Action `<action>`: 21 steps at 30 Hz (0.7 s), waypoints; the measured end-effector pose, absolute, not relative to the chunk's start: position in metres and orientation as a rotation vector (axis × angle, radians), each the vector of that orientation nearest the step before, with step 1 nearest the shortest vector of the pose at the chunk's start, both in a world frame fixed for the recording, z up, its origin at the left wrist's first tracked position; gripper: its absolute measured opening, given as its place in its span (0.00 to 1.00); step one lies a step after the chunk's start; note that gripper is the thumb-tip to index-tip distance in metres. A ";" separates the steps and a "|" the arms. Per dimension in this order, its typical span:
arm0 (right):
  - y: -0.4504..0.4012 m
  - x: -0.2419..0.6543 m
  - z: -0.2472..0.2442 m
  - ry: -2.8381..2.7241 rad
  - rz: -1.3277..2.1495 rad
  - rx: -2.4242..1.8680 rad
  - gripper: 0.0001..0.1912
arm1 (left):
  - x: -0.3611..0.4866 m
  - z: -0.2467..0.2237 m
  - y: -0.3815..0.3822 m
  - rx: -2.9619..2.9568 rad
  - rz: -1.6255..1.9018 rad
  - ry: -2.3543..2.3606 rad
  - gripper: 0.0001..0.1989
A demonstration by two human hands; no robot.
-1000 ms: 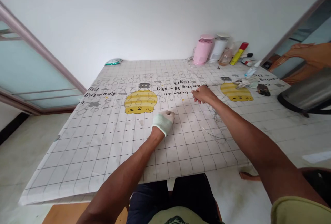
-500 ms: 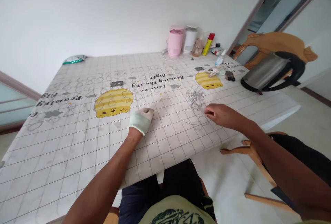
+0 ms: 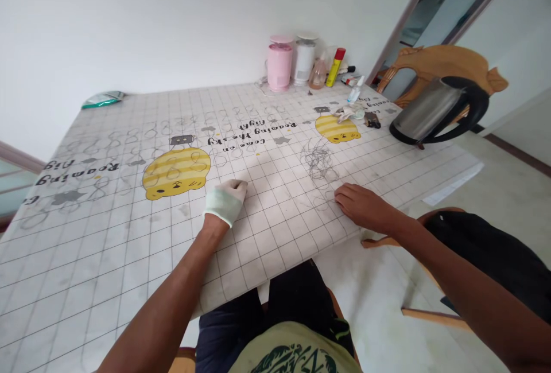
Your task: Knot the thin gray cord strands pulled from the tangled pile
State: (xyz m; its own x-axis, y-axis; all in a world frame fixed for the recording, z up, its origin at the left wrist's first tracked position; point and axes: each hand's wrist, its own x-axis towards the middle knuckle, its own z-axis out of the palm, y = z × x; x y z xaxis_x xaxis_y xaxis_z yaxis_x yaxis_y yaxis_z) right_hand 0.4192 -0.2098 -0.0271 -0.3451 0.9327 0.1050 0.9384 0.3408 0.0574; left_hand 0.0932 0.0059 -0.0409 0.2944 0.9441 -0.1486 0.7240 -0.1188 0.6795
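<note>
My left hand [image 3: 228, 198], in a white glove, rests with curled fingers on the checked tablecloth [image 3: 275, 212], right of a printed yellow bear [image 3: 177, 172]. What it holds, if anything, cannot be made out. Bare and closed, my right hand [image 3: 359, 206] lies near the table's front edge; its fingertips are at the lower end of a loose tangle of thin dark wire or thread [image 3: 319, 162]. Anything between those fingers is hidden. Looped figure-eight shapes [image 3: 150, 131] are spread over the left and back of the cloth.
A metal kettle [image 3: 430, 110] stands at the right edge. Toward the back are a pink device [image 3: 279, 68], a white device [image 3: 303, 63], a spray can [image 3: 336, 68] and a crumpled glove [image 3: 349, 112]. A green packet [image 3: 103, 100] lies back left.
My right hand has moved down toward the table's front edge and its fingers have turned downward. My left hand stays in place on the cloth; the view has shifted slightly.
</note>
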 end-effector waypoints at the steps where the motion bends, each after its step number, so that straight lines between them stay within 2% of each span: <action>1: -0.211 0.420 -0.023 -2.504 -0.171 -1.767 0.14 | 0.094 -0.039 0.005 1.901 0.416 1.491 0.16; 6: -0.216 0.430 -0.005 -2.215 -0.180 -1.897 0.08 | 0.095 -0.034 0.002 1.880 0.422 1.498 0.16; 9: -0.209 0.427 0.006 -1.786 -0.109 -2.026 0.03 | 0.095 -0.033 0.002 1.802 0.522 1.491 0.16; 11: -0.198 0.418 0.012 -1.458 0.037 -2.016 0.02 | 0.095 -0.031 0.001 1.731 0.609 1.482 0.16; 14: -0.173 0.395 0.016 -1.166 0.358 -1.841 0.06 | 0.096 -0.027 -0.004 1.667 0.686 1.412 0.17; 18: -0.135 0.356 0.014 -1.152 0.614 -1.670 0.09 | 0.098 -0.022 -0.013 1.633 0.703 1.169 0.18; 21: -0.111 0.326 0.009 -1.335 0.359 -1.730 0.05 | 0.099 -0.016 -0.018 1.624 0.776 1.160 0.18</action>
State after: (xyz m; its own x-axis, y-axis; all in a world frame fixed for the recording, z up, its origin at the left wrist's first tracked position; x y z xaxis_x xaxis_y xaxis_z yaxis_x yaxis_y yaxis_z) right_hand 0.3260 -0.1114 0.0092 0.3766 0.8832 0.2797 0.6240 -0.0187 -0.7812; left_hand 0.0985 -0.0184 -0.0164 0.3462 0.9376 -0.0327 0.3275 -0.0881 0.9407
